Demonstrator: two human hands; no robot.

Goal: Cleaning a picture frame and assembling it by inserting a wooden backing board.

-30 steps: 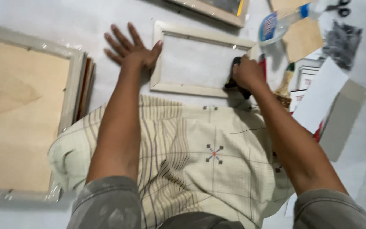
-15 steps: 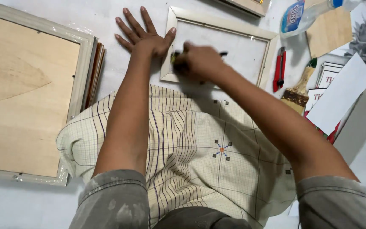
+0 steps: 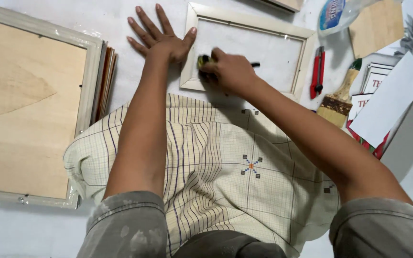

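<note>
Pale, unpainted wood makes up the small rectangular frame (image 3: 249, 52), which lies flat on the white floor (image 3: 34, 234) near the far edge of the view, its centre showing a smooth whitish panel. The right hand (image 3: 230, 71) is clenched around a small dark tool with a yellowish end (image 3: 201, 61), pressing it onto the frame's near left corner. The left hand (image 3: 161, 38) lies flat just beside the frame's left rail, fingers spread wide, thumb tip touching the wood.

A cream checked cloth (image 3: 216, 167) with thin dark lines and a small stitched cross covers the lap below both forearms. To the right of the frame lie a red utility knife (image 3: 318, 71) and a worn, wooden-handled paintbrush (image 3: 339, 95), beside white cards (image 3: 388, 100). At the left sits a larger frame (image 3: 29, 110) backed with smooth plywood, with thin boards (image 3: 107, 81) stacked on edge against its right side.
</note>
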